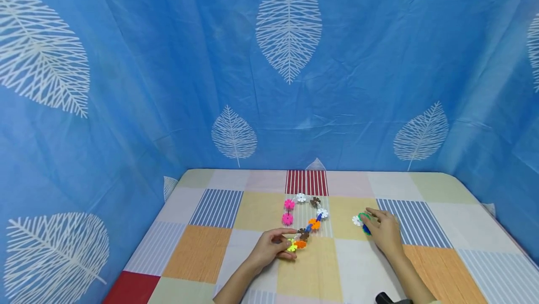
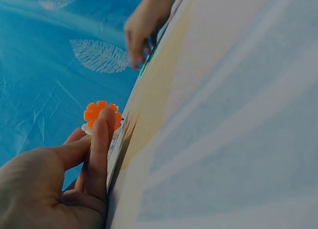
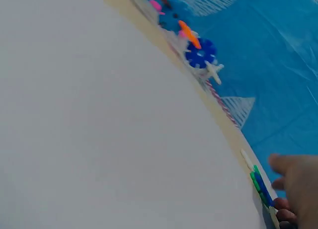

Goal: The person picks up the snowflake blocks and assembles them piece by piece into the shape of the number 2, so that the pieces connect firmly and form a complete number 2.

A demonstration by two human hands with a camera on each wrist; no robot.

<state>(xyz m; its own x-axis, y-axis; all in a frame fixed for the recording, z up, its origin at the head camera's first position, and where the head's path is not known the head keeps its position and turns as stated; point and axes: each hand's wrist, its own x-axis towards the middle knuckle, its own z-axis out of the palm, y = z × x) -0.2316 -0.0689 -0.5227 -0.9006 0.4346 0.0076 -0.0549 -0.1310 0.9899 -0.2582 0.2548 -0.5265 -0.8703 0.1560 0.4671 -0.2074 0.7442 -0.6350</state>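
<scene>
A curved chain of interlocking flower-shaped plastic discs, with a pink disc (image 1: 287,219) at one end, lies on the table in the head view. My left hand (image 1: 271,246) pinches the yellow-green disc (image 1: 292,246) at its near end. Beside that sits an orange disc (image 1: 301,244), which stands up at the fingertips in the left wrist view. To the right, my right hand (image 1: 386,233) reaches over a few loose discs: a white disc (image 1: 356,220), a green disc (image 3: 255,182) and a blue disc (image 3: 264,189). Its fingers are spread around them, and the lower fingers are partly hidden.
A patchwork-patterned cloth (image 1: 252,264) covers the table. Blue curtains (image 1: 358,84) with white leaf prints stand behind and at both sides. Near the front edge, by the right forearm, a black object (image 1: 389,298) is partly in view.
</scene>
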